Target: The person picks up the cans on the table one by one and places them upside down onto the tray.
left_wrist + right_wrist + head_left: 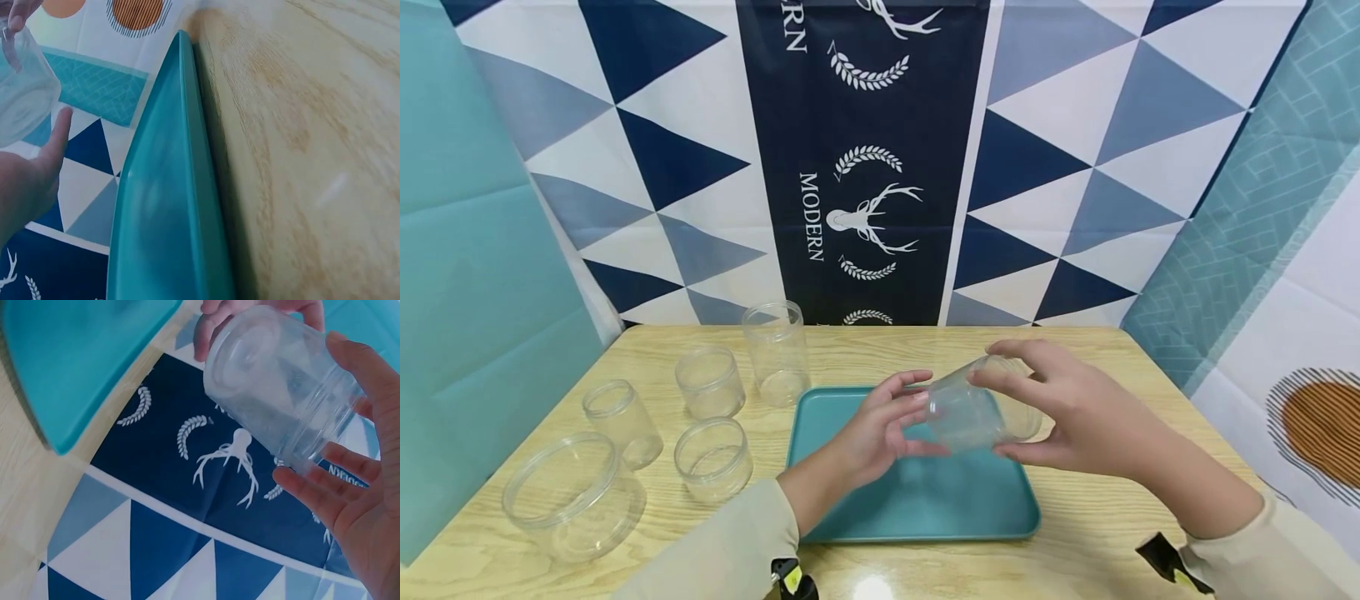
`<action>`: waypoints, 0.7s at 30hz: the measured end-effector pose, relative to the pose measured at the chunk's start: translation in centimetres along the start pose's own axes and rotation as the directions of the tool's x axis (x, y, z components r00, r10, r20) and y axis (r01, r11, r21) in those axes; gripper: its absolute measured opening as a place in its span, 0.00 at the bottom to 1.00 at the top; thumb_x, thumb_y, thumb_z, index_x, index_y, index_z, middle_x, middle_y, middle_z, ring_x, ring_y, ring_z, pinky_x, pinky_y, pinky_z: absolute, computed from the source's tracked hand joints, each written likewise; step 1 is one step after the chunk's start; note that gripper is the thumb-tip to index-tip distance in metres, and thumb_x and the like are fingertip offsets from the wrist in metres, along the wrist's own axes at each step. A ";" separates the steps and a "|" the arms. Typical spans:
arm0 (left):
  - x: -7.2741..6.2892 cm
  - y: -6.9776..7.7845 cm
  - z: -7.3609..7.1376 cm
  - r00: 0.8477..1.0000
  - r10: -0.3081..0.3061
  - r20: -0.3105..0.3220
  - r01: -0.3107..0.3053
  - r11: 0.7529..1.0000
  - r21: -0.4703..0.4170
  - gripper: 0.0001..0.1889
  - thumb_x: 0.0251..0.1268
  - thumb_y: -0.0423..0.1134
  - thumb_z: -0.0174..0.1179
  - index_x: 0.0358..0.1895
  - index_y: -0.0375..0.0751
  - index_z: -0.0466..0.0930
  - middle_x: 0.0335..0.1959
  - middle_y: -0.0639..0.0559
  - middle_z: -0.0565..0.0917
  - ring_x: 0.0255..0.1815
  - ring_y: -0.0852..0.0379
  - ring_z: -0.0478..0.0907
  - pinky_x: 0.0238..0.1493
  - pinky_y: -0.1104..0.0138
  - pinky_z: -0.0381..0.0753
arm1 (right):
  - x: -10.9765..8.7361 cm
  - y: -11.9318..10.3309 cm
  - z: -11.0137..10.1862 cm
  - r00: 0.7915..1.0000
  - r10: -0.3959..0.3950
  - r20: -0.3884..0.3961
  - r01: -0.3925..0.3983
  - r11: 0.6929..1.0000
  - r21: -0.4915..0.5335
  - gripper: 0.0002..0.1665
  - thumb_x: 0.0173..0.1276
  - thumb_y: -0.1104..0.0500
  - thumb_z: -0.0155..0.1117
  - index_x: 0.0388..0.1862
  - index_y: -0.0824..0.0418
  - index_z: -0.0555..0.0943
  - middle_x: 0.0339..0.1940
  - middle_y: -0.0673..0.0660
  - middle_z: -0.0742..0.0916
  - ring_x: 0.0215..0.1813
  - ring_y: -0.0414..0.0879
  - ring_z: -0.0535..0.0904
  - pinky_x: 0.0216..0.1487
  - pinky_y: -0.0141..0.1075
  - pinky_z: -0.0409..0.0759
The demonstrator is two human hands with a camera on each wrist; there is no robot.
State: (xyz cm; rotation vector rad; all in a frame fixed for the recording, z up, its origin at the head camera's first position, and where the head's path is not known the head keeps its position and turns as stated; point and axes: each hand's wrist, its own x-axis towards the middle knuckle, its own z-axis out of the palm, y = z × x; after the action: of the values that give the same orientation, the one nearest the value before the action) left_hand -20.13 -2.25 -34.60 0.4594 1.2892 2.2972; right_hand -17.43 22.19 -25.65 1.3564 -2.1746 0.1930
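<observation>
My right hand [1078,408] grips a clear plastic jar [962,410] near its rim, thumb and fingers on opposite sides. The jar is tipped nearly sideways over the teal tray [925,512], its base toward the left. My left hand [876,437] is at that base with fingers spread and loosely bent. The right wrist view shows the right hand [369,481] around the ridged neck of the see-through jar [256,375], with left fingers partly hidden behind its base. In the left wrist view, one extended left finger [59,134] is just below the jar [28,94].
Several clear jars stand on the wooden table [1090,500] left of the tray: a tall one [777,358], a wide one [576,508], a narrow one [625,425] and two short ones, including the nearer short jar [713,462]. A patterned cloth [865,167] hangs behind.
</observation>
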 end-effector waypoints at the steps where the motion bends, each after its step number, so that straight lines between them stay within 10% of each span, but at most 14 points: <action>1: -0.2 0.0 -0.1 0.999 -0.011 0.030 0.011 1.000 -0.014 0.27 0.69 0.37 0.56 0.69 0.42 0.61 0.62 0.42 0.68 0.60 0.46 0.72 0.49 0.41 0.78 | 0.1 -0.1 0.1 1.000 -0.007 -0.005 0.007 1.000 0.004 0.36 0.65 0.30 0.53 0.63 0.51 0.75 0.58 0.61 0.78 0.55 0.55 0.77 0.42 0.49 0.84; 9: -1.2 -0.1 -0.6 0.978 -0.048 0.202 0.075 0.989 -0.128 0.42 0.60 0.46 0.67 0.74 0.55 0.52 0.67 0.46 0.66 0.64 0.46 0.69 0.52 0.36 0.73 | 0.9 -1.0 0.6 0.997 -0.068 -0.039 0.070 0.996 0.054 0.35 0.64 0.34 0.60 0.62 0.52 0.76 0.58 0.63 0.78 0.51 0.55 0.78 0.36 0.43 0.85; 21: -2.0 -0.4 -1.0 0.981 -0.002 0.194 0.032 0.988 -0.150 0.29 0.63 0.31 0.54 0.67 0.49 0.61 0.62 0.47 0.70 0.56 0.46 0.77 0.49 0.39 0.77 | 1.0 -1.8 1.5 0.997 -0.069 -0.038 0.072 0.994 0.084 0.37 0.62 0.33 0.63 0.63 0.53 0.76 0.62 0.64 0.75 0.51 0.53 0.77 0.37 0.41 0.84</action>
State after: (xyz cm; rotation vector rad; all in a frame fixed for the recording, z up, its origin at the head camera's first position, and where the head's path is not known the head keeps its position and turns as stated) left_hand -18.82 -3.87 -35.59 0.6001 1.0126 2.2531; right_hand -16.83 19.93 -26.69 1.4640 -2.1074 0.2835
